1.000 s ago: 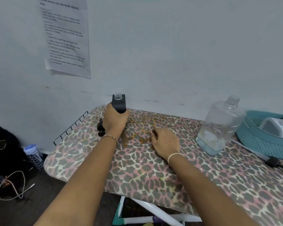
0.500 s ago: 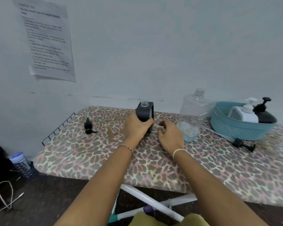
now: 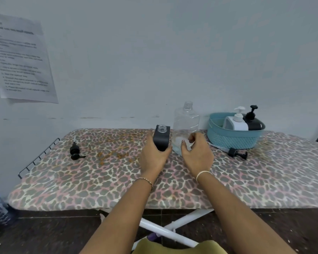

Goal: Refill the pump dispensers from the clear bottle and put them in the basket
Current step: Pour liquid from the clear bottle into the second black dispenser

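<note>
**Black dispenser held beside the clear bottle**

The left hand [image 3: 155, 155] grips an uncapped black dispenser bottle [image 3: 161, 137], upright on the leopard-print ironing board [image 3: 264, 173]. Just to its right stands the clear bottle [image 3: 186, 123], cap off, a little liquid at the bottom. The right hand [image 3: 197, 153] is open, fingers curled near the clear bottle's base; contact is unclear. A black pump head [image 3: 75, 150] lies well left, another pump [image 3: 237, 153] before the teal basket [image 3: 231, 139], which holds a white dispenser [image 3: 236, 121] and a black dispenser [image 3: 253, 121].
</note>
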### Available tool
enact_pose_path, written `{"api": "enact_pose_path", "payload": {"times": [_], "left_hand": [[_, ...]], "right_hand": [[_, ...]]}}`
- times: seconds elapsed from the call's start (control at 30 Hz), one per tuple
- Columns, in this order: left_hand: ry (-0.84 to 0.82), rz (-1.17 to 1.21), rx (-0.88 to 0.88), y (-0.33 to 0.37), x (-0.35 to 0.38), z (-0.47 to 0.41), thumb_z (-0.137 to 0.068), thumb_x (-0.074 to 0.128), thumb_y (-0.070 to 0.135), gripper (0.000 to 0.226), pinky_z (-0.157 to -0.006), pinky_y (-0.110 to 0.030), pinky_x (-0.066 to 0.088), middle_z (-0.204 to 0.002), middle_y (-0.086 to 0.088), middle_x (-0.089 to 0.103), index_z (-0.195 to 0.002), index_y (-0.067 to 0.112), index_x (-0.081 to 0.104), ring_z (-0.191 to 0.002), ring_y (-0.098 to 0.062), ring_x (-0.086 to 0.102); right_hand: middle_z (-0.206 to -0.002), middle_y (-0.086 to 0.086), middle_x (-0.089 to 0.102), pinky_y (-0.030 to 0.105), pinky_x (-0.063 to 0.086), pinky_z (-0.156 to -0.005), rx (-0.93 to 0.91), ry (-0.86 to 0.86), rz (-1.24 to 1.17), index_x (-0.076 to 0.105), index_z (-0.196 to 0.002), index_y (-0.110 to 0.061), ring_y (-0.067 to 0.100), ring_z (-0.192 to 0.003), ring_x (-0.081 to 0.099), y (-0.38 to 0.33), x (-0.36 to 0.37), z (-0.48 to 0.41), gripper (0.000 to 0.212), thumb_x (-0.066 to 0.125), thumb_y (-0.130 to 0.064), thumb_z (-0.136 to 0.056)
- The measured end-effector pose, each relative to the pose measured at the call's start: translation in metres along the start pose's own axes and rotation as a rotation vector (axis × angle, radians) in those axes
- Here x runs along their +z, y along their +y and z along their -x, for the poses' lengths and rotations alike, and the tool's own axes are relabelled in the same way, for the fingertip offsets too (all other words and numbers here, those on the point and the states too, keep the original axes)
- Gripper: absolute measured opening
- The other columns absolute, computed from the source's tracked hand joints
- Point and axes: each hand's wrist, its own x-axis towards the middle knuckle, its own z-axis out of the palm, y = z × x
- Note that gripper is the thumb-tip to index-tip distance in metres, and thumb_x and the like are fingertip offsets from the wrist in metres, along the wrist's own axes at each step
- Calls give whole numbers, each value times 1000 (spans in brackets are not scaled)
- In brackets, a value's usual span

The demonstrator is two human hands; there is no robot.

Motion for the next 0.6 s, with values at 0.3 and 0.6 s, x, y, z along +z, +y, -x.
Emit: {"api": "enact_pose_path", "payload": {"times": [0.3, 0.6], "left_hand": [[-36, -92, 71, -7, 4, 7, -79, 65, 61, 90, -72, -35, 56, -125, 8, 61, -148, 44, 9, -100, -19, 65], [-87, -89, 94, -12, -2, 4, -79, 33, 83, 79, -73, -38, 56, -122, 6, 63, -145, 49, 5, -97, -19, 65]], "right_hand": [[-122, 6, 43, 33, 41, -96, 121, -1, -93, 38, -127, -6, 22, -114, 45, 6, 15, -27, 84, 82, -43, -65], [-112, -2, 55, 28, 45, -87, 259, -126, -440, 43, -120, -17, 17, -104, 55, -6, 27, -53, 71, 86, -33, -65]]}}
